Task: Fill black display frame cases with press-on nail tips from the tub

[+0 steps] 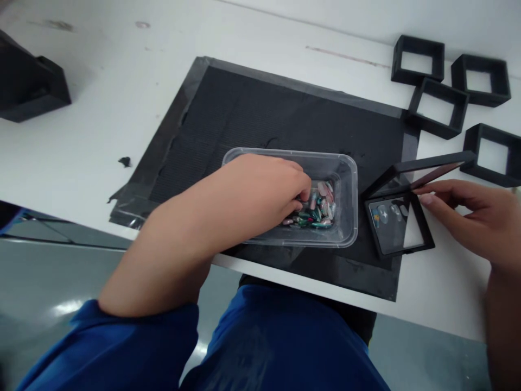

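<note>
The left hand (279,179), its grip hidden from me, should lightly sift the nails (321,209) in the tub (345,201) on the desk (101,136), while the right hand (482,212), touching the case (393,239), pinching or not I can't tell, best steadies the lid (435,162).

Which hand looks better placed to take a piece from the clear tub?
The left, I'd judge. The left hand is inside the clear tub, right at the small glossy pieces. The right hand is outside it, at the open black case.
</note>
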`<state>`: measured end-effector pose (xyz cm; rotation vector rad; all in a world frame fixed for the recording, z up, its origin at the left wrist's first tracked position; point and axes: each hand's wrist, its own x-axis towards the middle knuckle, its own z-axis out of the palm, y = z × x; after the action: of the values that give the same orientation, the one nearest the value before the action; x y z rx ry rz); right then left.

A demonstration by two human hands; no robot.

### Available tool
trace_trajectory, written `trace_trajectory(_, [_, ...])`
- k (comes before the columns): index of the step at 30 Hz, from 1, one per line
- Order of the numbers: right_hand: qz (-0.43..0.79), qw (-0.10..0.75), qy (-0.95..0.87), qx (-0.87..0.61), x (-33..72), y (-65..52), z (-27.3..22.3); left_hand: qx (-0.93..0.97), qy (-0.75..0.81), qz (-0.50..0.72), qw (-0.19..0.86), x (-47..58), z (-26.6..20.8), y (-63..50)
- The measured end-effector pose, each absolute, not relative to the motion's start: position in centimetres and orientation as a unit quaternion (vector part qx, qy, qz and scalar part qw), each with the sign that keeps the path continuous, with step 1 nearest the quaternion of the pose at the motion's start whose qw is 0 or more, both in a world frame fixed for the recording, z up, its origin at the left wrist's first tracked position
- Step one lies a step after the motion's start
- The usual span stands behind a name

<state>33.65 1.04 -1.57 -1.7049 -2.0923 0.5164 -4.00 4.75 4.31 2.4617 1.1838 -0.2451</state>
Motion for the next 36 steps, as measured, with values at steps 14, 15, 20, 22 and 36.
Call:
trace_trajectory(14, [0.194, 0.175, -0.74, -0.62, 33.2, 0.8, -1.1, 0.877, 0.434, -0.102, 0.18, -4.2, 4.6, 5.0])
trace_trajectory(15, [0.193, 0.173, -0.739, -0.621, 33.2, 0.7, -1.1, 0.876, 0.437, -0.104, 0.174, -4.1, 4.5, 5.0])
trace_trajectory(20, [0.197, 0.171, -0.74, -0.62, 33.2, 0.6, -1.2, 0.873, 0.449, -0.128, 0.141, -3.7, 4.3, 5.2])
trace_trajectory(22, [0.195, 0.169, -0.742, -0.619, 33.1, 0.6, -1.2, 0.867, 0.457, -0.143, 0.137, -3.4, 4.4, 5.3])
trace_trajectory(36, [0.19, 0.152, -0.75, -0.615, 33.1, 0.4, -0.9, 0.857, 0.475, -0.153, 0.125, -3.0, 4.2, 5.6])
